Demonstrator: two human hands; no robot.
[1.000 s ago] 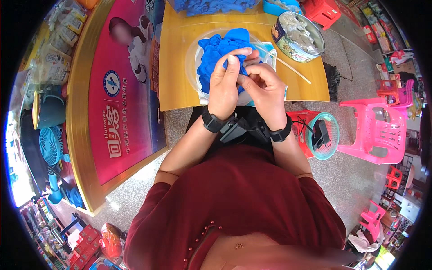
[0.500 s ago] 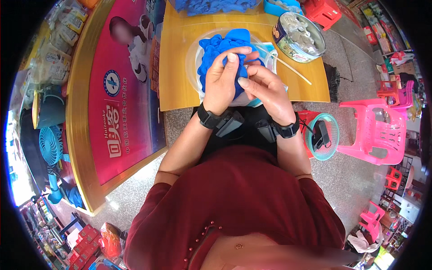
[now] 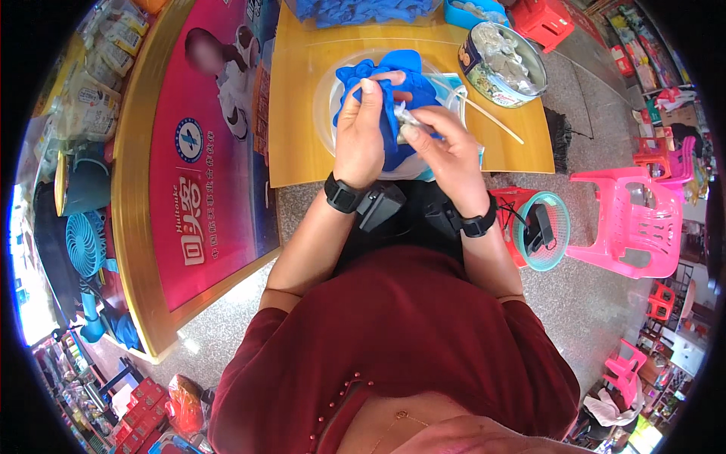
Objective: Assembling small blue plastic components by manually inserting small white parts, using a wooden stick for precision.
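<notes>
My left hand point(image 3: 360, 144) pinches a blue fabric-like piece point(image 3: 389, 125) between thumb and fingers, with part of it hanging down. Just to its right, my right hand point(image 3: 452, 153) has thumb and fingers closed on a small crumpled whitish piece point(image 3: 401, 113), held against the blue one. Both hands are above a translucent round basin point(image 3: 326, 113), where a heap of similar blue pieces point(image 3: 412, 74) lies. A thin pale stick point(image 3: 495, 121) rests across the basin's right side and the table.
On the wooden table point(image 3: 302, 155), a round tin point(image 3: 484, 74) of crumpled whitish pieces stands at the far right. Behind are a container of blue pieces point(image 3: 363, 10) and a small blue tub point(image 3: 461, 17). A green basket point(image 3: 562, 240) and pink chair point(image 3: 631, 219) stand to the right.
My left hand has shifted slightly left and raised the blue piece. The whitish piece now shows at my right fingertips, which were hidden against the blue before.
</notes>
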